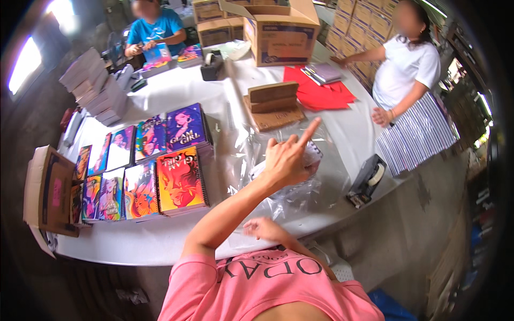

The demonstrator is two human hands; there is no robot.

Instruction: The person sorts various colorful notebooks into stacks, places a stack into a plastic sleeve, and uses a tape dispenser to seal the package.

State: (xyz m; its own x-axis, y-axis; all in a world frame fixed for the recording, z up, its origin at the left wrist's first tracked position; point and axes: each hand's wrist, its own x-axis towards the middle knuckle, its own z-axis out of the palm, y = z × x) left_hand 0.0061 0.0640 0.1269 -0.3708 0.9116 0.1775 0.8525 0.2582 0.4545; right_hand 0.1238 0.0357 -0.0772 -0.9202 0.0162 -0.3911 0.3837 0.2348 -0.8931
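My left hand (289, 160) reaches over the table with its index finger stretched toward the far right and the other fingers partly bent. Nothing shows in its grip. Beneath it lies a white spiral-bound notebook (311, 155), mostly hidden by the hand, among crumpled clear plastic film (284, 200). Close to my body, at the near table edge, my right hand (265, 229) hovers with loosely spread fingers and holds nothing visible. A brown cardboard piece (273, 104) with an upright block lies beyond my left hand.
Stacks of colourful spiral notebooks (181, 179) fill the left, beside an open carton (51, 192). A black tape dispenser (367, 182) stands at right. Red sheets (321, 91) and a large carton (284, 40) lie farther back. Two people stand around the table.
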